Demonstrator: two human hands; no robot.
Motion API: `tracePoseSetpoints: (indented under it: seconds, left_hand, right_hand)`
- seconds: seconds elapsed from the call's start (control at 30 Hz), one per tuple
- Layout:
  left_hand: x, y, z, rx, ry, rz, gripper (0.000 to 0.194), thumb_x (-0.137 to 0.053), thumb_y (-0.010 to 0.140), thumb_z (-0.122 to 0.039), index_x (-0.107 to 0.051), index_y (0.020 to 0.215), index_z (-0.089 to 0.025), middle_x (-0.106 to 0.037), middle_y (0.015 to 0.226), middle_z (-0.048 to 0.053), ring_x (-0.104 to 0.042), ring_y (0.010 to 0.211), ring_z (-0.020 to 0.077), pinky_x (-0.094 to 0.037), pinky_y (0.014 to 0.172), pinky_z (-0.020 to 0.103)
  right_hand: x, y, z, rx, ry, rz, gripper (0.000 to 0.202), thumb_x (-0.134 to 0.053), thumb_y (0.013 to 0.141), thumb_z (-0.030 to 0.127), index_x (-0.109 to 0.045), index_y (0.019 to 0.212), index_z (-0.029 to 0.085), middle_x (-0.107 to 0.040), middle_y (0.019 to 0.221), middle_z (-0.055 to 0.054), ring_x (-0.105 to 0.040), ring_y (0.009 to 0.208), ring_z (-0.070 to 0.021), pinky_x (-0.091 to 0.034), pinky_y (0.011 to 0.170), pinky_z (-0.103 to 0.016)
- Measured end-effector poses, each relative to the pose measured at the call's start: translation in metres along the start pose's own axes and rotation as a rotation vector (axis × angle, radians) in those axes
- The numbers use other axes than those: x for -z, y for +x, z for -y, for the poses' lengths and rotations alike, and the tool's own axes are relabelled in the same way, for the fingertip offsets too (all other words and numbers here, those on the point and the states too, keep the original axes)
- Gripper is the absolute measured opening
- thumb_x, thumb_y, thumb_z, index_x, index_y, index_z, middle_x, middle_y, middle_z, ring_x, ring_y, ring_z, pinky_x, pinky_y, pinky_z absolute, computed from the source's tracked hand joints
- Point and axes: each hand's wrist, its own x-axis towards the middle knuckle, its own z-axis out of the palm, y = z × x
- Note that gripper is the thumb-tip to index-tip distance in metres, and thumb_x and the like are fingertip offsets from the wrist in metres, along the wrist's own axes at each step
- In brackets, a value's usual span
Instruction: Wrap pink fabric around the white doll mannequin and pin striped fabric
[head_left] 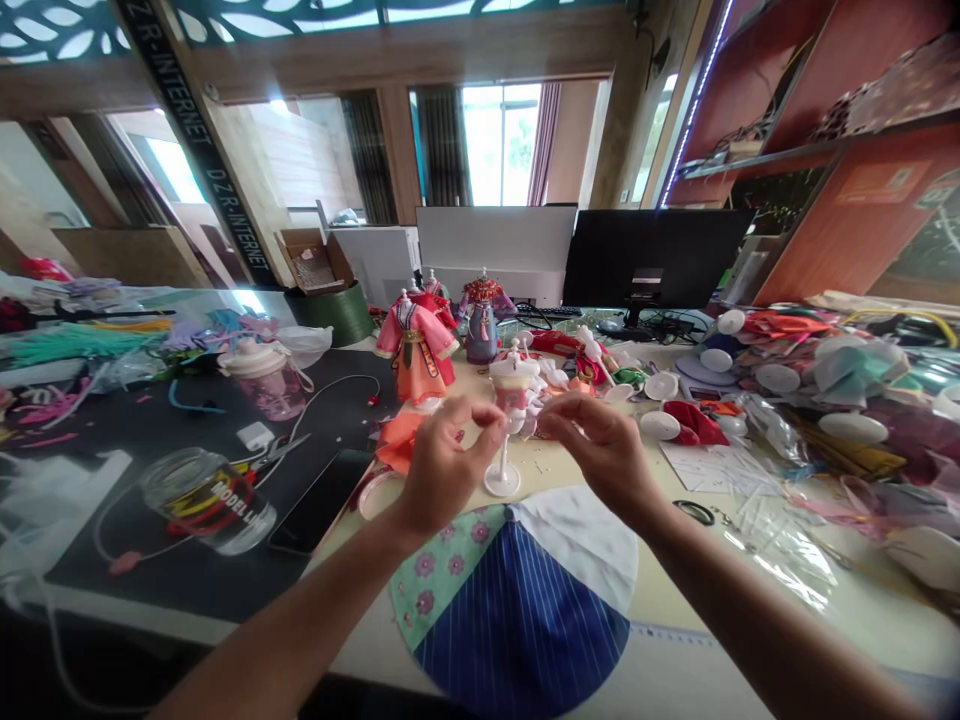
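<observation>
A small white doll dress form [514,372] with a pink and cream band round its body stands upright on a thin stem and a round white base [502,481]. My left hand [448,465] is just left of it, thumb and fingertips pinched together. To its right, my right hand [600,450] is also closed in a pinch, fingertips turned toward the form. Whatever is between the fingers of either hand is too small to make out. Below the base lies a round patchwork cloth [525,620] in navy stripes, white and flowered green.
Dressed doll forms, one in a pink robe [415,340], stand behind. At left are a glass jar [206,498], a pink cup [264,380], scissors [289,450] and a dark phone [322,500]. Fabric scraps [795,335] and white stand bases crowd the right. Monitors [652,262] line the back.
</observation>
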Motion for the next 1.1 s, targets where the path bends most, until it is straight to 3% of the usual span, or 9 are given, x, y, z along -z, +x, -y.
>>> tracePoseSetpoints:
  seconds: [0.17,0.3,0.57,1.1]
  left_hand:
    - [-0.005,0.04,0.001,-0.257,0.091,-0.162,0.011,-0.059,0.084,-0.022,-0.063,0.075,-0.017,-0.067,0.085,0.004,-0.062,0.09,0.0176,-0.046,0.089,0.031]
    - [-0.008,0.058,0.01,-0.219,0.063,-0.155,0.008,-0.059,0.082,-0.019,-0.064,0.076,-0.017,-0.07,0.089,0.005,-0.064,0.091,0.0175,-0.047,0.088,0.031]
    - [-0.012,0.062,0.02,-0.139,0.013,-0.128,0.012,-0.058,0.083,-0.023,-0.066,0.08,-0.016,-0.072,0.085,0.004,-0.066,0.086,0.0173,-0.049,0.083,0.028]
    - [-0.012,0.066,0.022,-0.154,0.064,-0.145,0.01,-0.059,0.082,-0.022,-0.066,0.076,-0.017,-0.071,0.077,0.002,-0.066,0.076,0.0149,-0.05,0.071,0.023]
  right_hand:
    - [-0.002,0.042,0.002,0.213,-0.15,-0.114,0.009,-0.061,0.082,0.025,-0.061,0.074,0.021,-0.067,0.088,-0.004,-0.063,0.09,-0.0193,-0.049,0.08,-0.035]
    - [-0.006,0.057,-0.006,0.167,-0.184,-0.117,0.009,-0.059,0.083,0.025,-0.062,0.077,0.02,-0.071,0.09,-0.005,-0.064,0.089,-0.0201,-0.049,0.079,-0.035]
    - [-0.008,0.062,-0.012,0.098,-0.277,-0.128,0.011,-0.058,0.084,0.03,-0.063,0.08,0.02,-0.072,0.086,-0.004,-0.064,0.081,-0.0195,-0.046,0.071,-0.032]
    - [-0.009,0.065,-0.016,0.123,-0.31,-0.15,0.011,-0.058,0.082,0.029,-0.062,0.077,0.02,-0.071,0.082,-0.004,-0.063,0.075,-0.0184,-0.044,0.066,-0.03]
